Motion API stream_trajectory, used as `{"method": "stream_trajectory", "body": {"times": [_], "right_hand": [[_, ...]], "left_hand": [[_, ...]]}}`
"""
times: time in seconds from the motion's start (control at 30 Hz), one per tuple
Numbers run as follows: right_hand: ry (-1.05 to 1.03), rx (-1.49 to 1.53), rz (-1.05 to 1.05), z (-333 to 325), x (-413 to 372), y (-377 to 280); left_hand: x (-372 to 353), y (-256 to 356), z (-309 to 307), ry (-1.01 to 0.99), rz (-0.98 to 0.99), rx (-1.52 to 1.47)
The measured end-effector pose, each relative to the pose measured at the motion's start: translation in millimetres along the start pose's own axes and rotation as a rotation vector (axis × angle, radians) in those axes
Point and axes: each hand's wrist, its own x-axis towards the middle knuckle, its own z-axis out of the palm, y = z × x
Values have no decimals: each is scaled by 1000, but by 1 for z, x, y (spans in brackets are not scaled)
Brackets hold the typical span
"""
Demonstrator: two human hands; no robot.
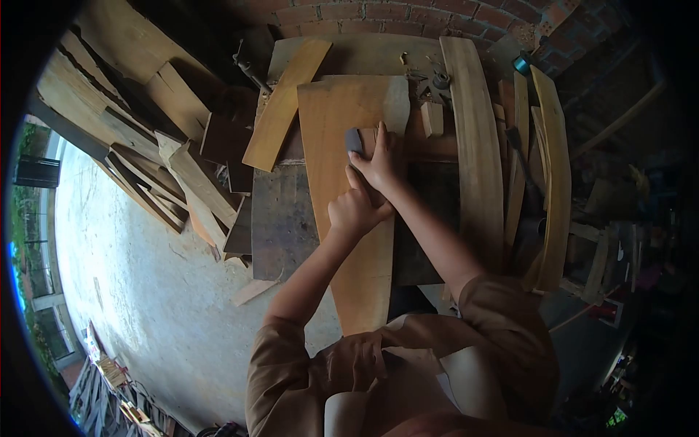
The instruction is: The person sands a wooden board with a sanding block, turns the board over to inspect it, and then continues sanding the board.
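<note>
A wide tapered wooden board [349,255] lies lengthwise on the workbench, its narrow end pointing at my body. My right hand [380,166] grips a small brown wooden block with a dark grey end [354,140], pressed to the board's upper half. Thumb and a finger reach forward along the block's top. Just behind and to the left, my left hand [351,210] is curled at the rear of the block, index finger pointing forward, thumb out to the right. The palms hide most of the block's rear part.
A yellowish plank [287,105] slants at the bench's left, and a long plank [473,138] lies to the right. A small wood offcut [432,119] sits near scattered metal parts [440,80]. Boards [175,102] lean at left; a brick wall [378,13] stands behind.
</note>
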Motion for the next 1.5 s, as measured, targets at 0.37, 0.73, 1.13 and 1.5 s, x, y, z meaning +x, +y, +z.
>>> {"method": "stream_trajectory", "body": {"times": [0.37, 0.73, 1.13, 1.5], "right_hand": [[-60, -48, 101, -11, 184, -15], [-61, -7, -13, -12, -199, -2], [-151, -86, -22, -23, -257, -9], [97, -89, -121, -17, 128, 16]], "left_hand": [[176, 13, -38, -41, -62, 32], [-190, 1, 35, -120, -43, -49], [-237, -16, 49, -203, 106, -68], [138, 22, -22, -65, 29, 39]]}}
